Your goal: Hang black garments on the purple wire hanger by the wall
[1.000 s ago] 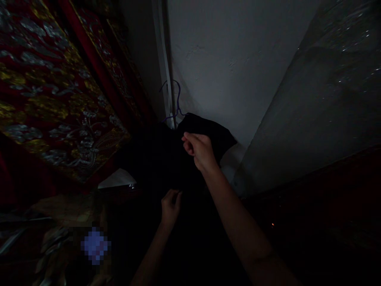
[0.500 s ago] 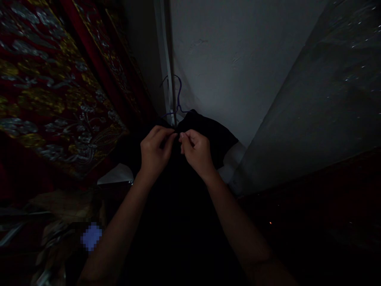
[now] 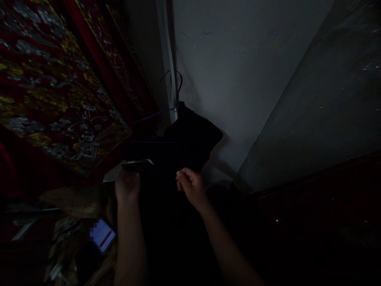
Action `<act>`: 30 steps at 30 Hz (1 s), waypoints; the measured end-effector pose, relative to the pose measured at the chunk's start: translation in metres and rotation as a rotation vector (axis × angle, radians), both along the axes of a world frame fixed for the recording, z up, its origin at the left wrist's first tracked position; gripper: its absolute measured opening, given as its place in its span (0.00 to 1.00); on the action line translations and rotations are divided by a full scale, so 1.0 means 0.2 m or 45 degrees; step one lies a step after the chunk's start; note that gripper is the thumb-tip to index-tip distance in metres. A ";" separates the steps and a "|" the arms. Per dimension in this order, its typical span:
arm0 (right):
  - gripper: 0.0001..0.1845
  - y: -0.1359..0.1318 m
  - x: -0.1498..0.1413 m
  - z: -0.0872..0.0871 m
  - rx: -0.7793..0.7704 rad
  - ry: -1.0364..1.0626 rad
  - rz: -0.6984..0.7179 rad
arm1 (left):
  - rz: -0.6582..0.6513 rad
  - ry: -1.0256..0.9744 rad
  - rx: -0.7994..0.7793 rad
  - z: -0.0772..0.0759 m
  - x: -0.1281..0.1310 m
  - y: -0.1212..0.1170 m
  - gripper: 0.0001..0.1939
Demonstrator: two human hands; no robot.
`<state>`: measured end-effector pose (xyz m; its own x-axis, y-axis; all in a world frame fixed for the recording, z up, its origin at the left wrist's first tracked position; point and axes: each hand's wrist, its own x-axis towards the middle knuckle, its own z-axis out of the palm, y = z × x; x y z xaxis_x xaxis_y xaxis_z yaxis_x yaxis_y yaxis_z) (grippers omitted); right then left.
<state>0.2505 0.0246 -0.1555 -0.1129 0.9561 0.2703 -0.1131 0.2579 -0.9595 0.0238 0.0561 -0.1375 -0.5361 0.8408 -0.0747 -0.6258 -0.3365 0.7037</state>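
1. Beyond the fingers of the left hand and right hand, higher up: a grey wall, very dim.

2. To the upper left of the fingers, apart from both hands: a red embroidered cloth with silver and gold motifs.

3. Around and between the fingers: a dark garment, changed most. Half a second ago, pinched at the neckline by both hands close together; now drawn down and leftward, with the right shoulder peaked up near the hook.

4. Above the fingers: a purple hanger, hooked at a pale upright strip. Left arm and part of the lower bar newly exposed. Judging by that, about halfway to a garment free of the hanger, with only the right side seemingly supported.

5. Left fingers: folded in, apparently clutching the pulled-off edge of cloth; too dark to tell the exact grip.

6. Right fingers: curled, thumb against forefinger, lower than half a second ago; seemingly pinching the neckline, though hard to make out in the blackness.

7. Below and left of the left fingers: a lit phone, untouched.

8. Just above the left fingers: a pale sliver; cannot tell whether label, lining or gap.
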 end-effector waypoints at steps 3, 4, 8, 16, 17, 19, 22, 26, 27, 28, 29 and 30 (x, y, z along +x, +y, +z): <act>0.21 0.04 0.07 -0.05 -0.066 -0.034 -0.163 | -0.078 -0.074 -0.060 -0.11 0.13 -0.06 0.10; 0.22 0.05 0.09 -0.07 -0.084 -0.081 -0.219 | -0.118 -0.083 -0.049 -0.11 0.18 -0.08 0.07; 0.25 0.06 0.14 -0.07 -0.020 -0.236 -0.233 | -0.205 0.116 0.103 -0.03 0.40 -0.17 0.11; 0.22 0.00 0.10 -0.01 0.058 -0.226 0.415 | -0.087 1.166 0.305 0.08 0.56 -0.22 0.11; 0.20 0.01 0.12 0.02 0.072 -0.282 0.412 | -0.090 1.234 0.332 0.07 0.53 -0.20 0.11; 0.16 0.05 0.20 0.09 0.124 -0.402 0.416 | -0.314 1.323 0.348 0.02 0.47 -0.17 0.15; 0.13 0.12 0.33 0.24 0.266 -0.556 0.450 | -0.889 1.542 0.259 -0.09 0.40 -0.15 0.26; 0.15 0.27 0.46 0.41 0.488 -0.589 0.205 | -1.260 2.035 0.214 -0.15 0.34 -0.15 0.28; 0.16 0.32 0.48 0.43 0.526 -0.564 0.069 | -1.260 2.130 0.183 -0.13 0.31 -0.14 0.26; 0.18 0.37 0.48 0.43 0.547 -0.542 -0.061 | -1.222 2.218 0.130 -0.11 0.28 -0.13 0.24; 0.18 0.42 0.48 0.42 0.545 -0.534 -0.165 | -1.169 2.299 0.063 -0.07 0.24 -0.12 0.24; 0.18 0.47 0.47 0.40 0.519 -0.549 -0.224 | -1.123 2.364 -0.008 -0.03 0.19 -0.11 0.24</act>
<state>0.3447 0.1186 -0.0757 -0.1434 0.7997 0.5831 0.3401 0.5931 -0.7298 0.0626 0.0338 -0.1445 0.5058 0.8618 -0.0376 0.7287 -0.4035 0.5533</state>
